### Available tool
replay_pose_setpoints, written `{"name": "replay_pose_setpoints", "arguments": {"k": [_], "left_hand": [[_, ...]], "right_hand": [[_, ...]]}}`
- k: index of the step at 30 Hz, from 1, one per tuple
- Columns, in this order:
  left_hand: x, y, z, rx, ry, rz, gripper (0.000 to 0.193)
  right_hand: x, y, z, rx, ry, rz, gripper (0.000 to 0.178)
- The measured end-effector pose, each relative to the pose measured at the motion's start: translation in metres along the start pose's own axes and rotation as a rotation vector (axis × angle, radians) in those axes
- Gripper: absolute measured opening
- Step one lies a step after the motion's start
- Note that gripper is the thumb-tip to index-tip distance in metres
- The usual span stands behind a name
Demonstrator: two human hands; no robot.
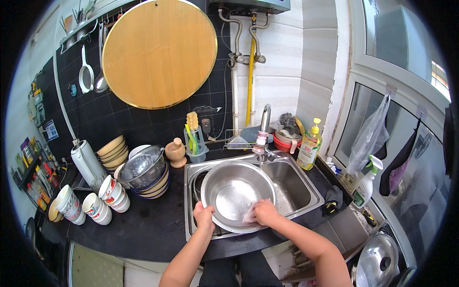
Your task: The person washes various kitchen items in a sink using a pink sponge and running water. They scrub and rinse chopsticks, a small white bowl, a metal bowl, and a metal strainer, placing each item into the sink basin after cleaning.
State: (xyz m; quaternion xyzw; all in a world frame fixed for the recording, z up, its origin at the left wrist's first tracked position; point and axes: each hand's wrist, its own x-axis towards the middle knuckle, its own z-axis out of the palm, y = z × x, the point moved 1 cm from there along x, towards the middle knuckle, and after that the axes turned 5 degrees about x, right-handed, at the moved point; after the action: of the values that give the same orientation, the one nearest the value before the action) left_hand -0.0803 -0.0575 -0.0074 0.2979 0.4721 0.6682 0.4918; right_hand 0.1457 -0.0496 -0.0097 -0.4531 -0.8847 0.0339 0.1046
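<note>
A wide stainless steel basin (234, 184) rests, slightly tilted, over the left part of the double sink (311, 191). My left hand (204, 216) is closed on its near left rim. With its fingers closed on a pale pinkish cloth (249, 214), my right hand (266, 212) presses against the inside wall at the near right. The faucet (262, 136) stands behind the basin, and a thin stream of water falls from it near the basin's far right rim. What lies under the basin is mostly hidden.
Stacked bowls (155, 184) with a steel colander (143, 167) on top and several patterned cup stacks (100, 209) stand on the left counter. A wooden mortar (176, 153) is behind the sink. Right of the faucet are a yellow pump bottle (310, 146) and a spray bottle (368, 184).
</note>
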Motion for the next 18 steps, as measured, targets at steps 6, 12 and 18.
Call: {"name": "replay_pose_setpoints", "arguments": {"k": [6,12,18], "left_hand": [[-0.016,0.013,0.004,-0.12,-0.037,-0.137,0.043],[-0.02,0.012,-0.007,-0.145,0.001,-0.102,0.044],[-0.023,0.023,-0.014,-0.052,0.05,-0.031,0.038]], "right_hand": [[0.048,0.011,0.012,-0.045,0.228,0.181,0.03],[0.067,-0.06,0.019,0.384,-0.072,-0.193,0.032],[0.031,-0.033,-0.022,-0.16,-0.411,0.135,0.038]]}}
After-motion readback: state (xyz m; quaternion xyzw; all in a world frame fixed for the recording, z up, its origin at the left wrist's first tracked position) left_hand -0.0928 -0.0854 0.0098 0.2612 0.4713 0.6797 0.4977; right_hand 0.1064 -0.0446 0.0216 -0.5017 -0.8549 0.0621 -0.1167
